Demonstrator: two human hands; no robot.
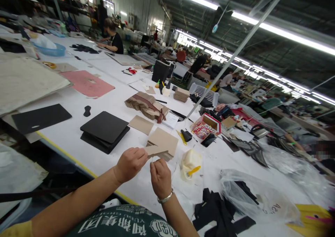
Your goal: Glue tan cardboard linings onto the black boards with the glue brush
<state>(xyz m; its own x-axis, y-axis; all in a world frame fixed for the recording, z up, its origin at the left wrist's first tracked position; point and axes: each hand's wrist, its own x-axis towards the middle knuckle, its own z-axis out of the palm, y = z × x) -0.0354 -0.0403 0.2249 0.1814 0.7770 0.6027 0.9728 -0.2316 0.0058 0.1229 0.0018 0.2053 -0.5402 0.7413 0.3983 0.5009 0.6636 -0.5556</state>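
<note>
My left hand (131, 164) is closed on the end of a narrow beige cardboard piece (156, 151), which reaches to the right, tilted, over a stack of beige cardboard sheets (164, 139). Just below it, my right hand (160, 174) is closed in a pinch near the piece's lower edge. Something thin seems to show at its fingertips, too small to name. A folded stack of black sheets (104, 127) lies to the left of the hands. To the right stands a whitish glue tub (190, 158) with a yellow-handled brush (194, 170) in it.
Bundled cardboard pieces (142, 102), a red box (206, 127) and a phone (208, 139) lie farther back. Black fabric scraps (214, 209) and a clear plastic bag (261, 195) are at right. A slanted metal pole (222, 75) rises from the table. A co-worker (115, 38) sits across.
</note>
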